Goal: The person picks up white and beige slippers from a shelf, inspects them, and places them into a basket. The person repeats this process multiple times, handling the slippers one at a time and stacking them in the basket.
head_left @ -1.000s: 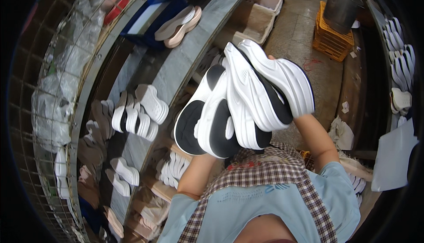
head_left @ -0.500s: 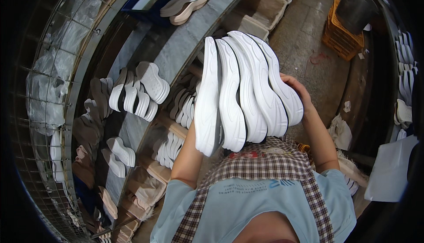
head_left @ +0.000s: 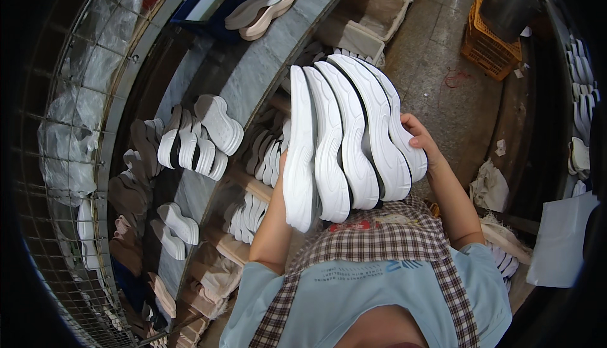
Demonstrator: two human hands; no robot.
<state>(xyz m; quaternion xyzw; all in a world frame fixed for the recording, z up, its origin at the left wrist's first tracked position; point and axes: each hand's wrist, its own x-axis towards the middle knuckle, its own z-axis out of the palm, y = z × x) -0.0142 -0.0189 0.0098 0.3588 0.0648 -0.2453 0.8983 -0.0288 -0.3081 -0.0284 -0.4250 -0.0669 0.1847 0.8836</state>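
A row of several white shoe soles (head_left: 360, 158), standing on edge side by side, is held up in front of my checked apron. My right hand (head_left: 420, 140) grips the right end of the row, its fingers curled over the outermost sole. At the left end, my left hand is almost wholly hidden behind the soles; my left forearm (head_left: 272, 228) reaches up to that side. The soles' wavy, grooved sidewalls face up, with dark gaps between them.
On my left, a grey-topped bench (head_left: 196, 190) carries more soles (head_left: 193, 142) and a blue crate (head_left: 218, 6). Pale bins (head_left: 370, 12) line its lower side. An orange crate (head_left: 490, 44) with a dark bucket (head_left: 508, 6) stands far right. Wire mesh (head_left: 69, 95) runs along the left.
The row of soles has turned slightly and its left end has come a little nearer. My right hand has shifted its hold, and more of its fingers now show.
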